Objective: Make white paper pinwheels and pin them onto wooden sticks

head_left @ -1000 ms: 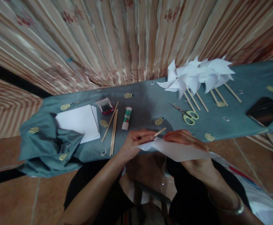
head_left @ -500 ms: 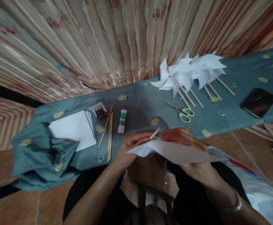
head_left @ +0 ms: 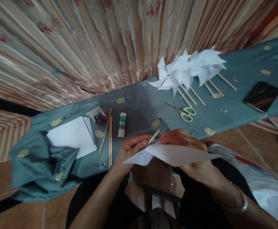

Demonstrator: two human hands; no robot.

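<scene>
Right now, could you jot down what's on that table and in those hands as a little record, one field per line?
Left hand: left hand holds a wooden stick, its tip poking up
Right hand: right hand holds shaped white paper, which partly hides it
Table: covered with grey-green cloth
Left side: paper stack, small open box of dark bits, three loose sticks
Middle: green-and-white tube, green-handled scissors
Back right: several white pinwheels on sticks
Far right: dark, phone-like slab
</scene>
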